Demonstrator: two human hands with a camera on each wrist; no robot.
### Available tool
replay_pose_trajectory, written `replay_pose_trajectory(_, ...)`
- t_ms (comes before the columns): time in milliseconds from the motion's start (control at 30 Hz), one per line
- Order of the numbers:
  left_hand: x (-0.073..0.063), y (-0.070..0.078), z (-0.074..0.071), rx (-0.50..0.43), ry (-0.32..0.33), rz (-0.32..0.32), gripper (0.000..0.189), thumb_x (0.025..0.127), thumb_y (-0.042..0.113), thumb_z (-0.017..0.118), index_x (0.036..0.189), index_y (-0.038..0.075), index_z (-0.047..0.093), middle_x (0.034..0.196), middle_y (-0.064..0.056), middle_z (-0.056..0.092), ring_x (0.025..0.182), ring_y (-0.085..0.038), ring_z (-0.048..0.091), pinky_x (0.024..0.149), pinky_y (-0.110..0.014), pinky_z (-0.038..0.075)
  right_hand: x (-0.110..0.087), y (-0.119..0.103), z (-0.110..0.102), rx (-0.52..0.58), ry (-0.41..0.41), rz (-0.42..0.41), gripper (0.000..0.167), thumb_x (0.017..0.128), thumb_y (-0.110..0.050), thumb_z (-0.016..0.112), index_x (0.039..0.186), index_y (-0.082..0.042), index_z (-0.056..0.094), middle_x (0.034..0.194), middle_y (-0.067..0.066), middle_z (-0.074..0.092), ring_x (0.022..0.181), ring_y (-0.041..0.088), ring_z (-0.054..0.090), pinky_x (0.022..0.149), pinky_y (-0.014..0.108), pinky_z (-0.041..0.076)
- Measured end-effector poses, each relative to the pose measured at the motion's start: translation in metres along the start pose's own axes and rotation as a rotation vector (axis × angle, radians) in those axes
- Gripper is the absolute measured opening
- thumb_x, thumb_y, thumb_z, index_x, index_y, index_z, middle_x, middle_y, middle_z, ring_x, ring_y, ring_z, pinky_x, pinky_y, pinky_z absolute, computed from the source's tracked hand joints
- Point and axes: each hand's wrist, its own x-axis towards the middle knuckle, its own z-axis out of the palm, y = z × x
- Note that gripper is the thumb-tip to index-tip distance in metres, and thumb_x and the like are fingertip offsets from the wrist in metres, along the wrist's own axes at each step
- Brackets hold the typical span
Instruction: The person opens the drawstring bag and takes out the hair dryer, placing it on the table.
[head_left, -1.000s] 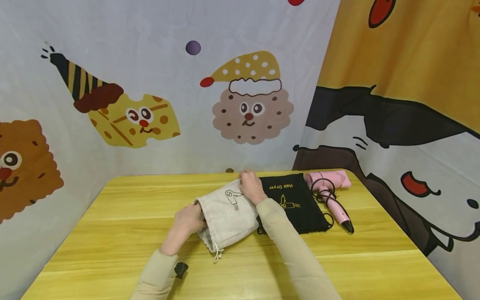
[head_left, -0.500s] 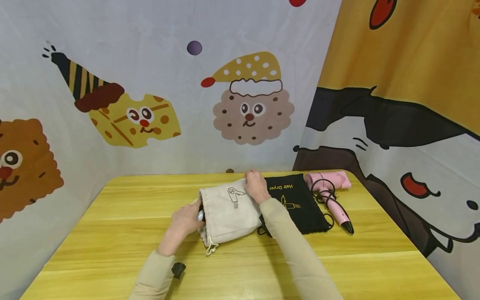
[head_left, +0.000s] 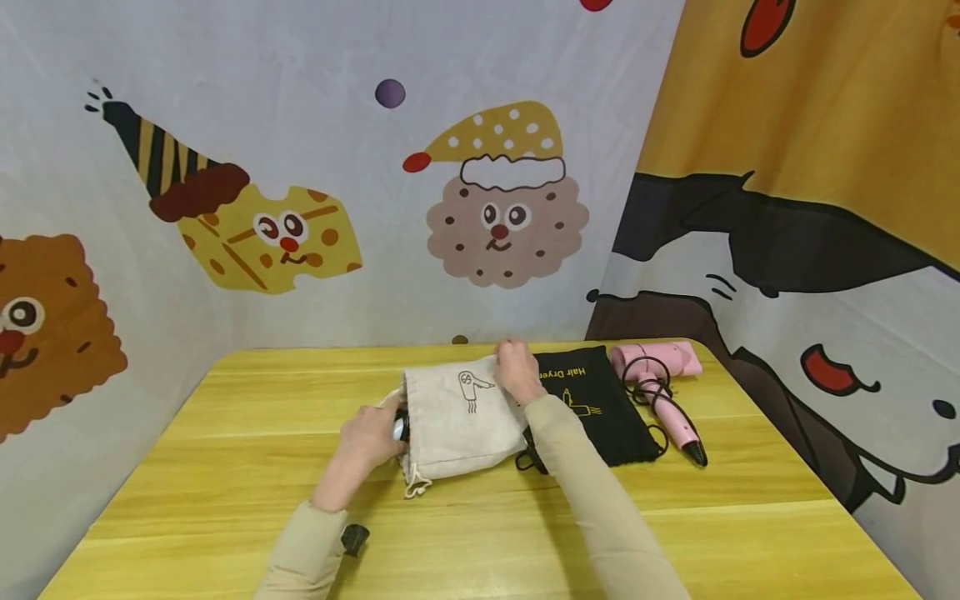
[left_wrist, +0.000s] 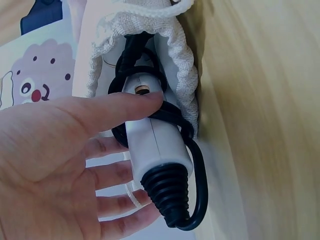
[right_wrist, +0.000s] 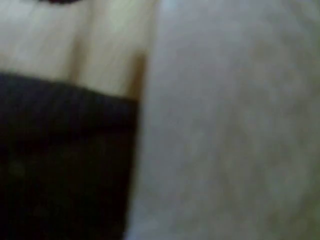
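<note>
A cream cloth drawstring bag [head_left: 450,429] with a hair dryer drawing lies on the table, its mouth toward the left. Out of that mouth sticks the white handle of a hair dryer [left_wrist: 152,140], wound with black cord; the dryer's head is hidden inside the bag. My left hand [head_left: 367,437] holds this handle, thumb across the front and fingers behind it. At the bag's far right corner, my right hand [head_left: 517,371] grips the cloth with curled fingers. The right wrist view is blurred and filled mostly by the pale bag [right_wrist: 230,125].
Right of the cream bag lies a black drawstring bag [head_left: 622,429] lettered "Hair Dryer", partly covered by my right arm. Beyond it a pink hair dryer [head_left: 675,425] with a black cord lies near the table's right edge. A cartoon-printed curtain [head_left: 300,100] hangs behind the wooden table [head_left: 262,408].
The cream bag has turned straighter and shifted slightly right with my right hand. My left hand has drawn back a little from the mouth, so the white handle now shows there.
</note>
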Motion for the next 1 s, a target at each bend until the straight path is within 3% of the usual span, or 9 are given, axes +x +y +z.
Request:
replay_pose_trajectory(167,0.001,0.003,0.000,0.054,0.020,0.008,0.070,0.074,0.027,0.079,0.134,0.006,0.049,0.118,-0.021,0.064,0.107,-0.041,0.058,0.071,-0.052,0.055,-0.001,0.000,-0.002,-0.010,-0.013,-0.015,0.023,0.088,-0.002,0.058,0.108,-0.004,0.068,0.107,0.011,0.065,0.097,0.026,0.063,0.080,0.035,0.056)
replay_pose_trajectory(367,0.000,0.005,0.003,0.132,0.077,0.040,0.062,0.073,0.025,0.079,0.125,0.001,0.055,0.118,-0.023,0.061,0.111,-0.042,0.053,0.082,-0.052,0.053,-0.003,-0.002,-0.005,-0.045,-0.023,-0.048,0.022,0.090,-0.005,0.057,0.109,-0.006,0.068,0.107,0.010,0.066,0.096,0.025,0.063,0.080,0.034,0.055)
replay_pose_trajectory(600,-0.001,0.006,0.005,0.134,0.108,0.034,0.051,0.073,0.018,0.078,0.118,0.000,0.060,0.127,-0.024,0.052,0.125,-0.046,0.036,0.092,-0.058,0.044,-0.010,-0.002,-0.011,-0.061,-0.013,-0.118,0.019,0.091,-0.007,0.057,0.106,-0.007,0.069,0.103,0.009,0.064,0.095,0.026,0.061,0.079,0.035,0.055)
replay_pose_trajectory(800,-0.001,0.005,0.004,0.091,0.081,0.045,0.055,0.075,0.016,0.077,0.123,-0.003,0.056,0.121,-0.024,0.057,0.109,-0.044,0.053,0.083,-0.055,0.050,-0.026,0.002,-0.018,-0.035,-0.022,-0.169,0.017,0.090,-0.006,0.059,0.104,-0.008,0.068,0.102,0.010,0.061,0.091,0.026,0.060,0.072,0.033,0.054)
replay_pose_trajectory(1000,0.001,0.003,0.004,0.028,0.048,0.043,0.056,0.075,0.009,0.074,0.125,-0.007,0.053,0.117,-0.027,0.057,0.088,-0.039,0.063,0.064,-0.047,0.054,-0.052,0.010,-0.029,-0.098,-0.136,-0.226,0.015,0.093,-0.013,0.058,0.106,-0.011,0.067,0.098,0.009,0.059,0.080,0.021,0.057,0.060,0.028,0.047)
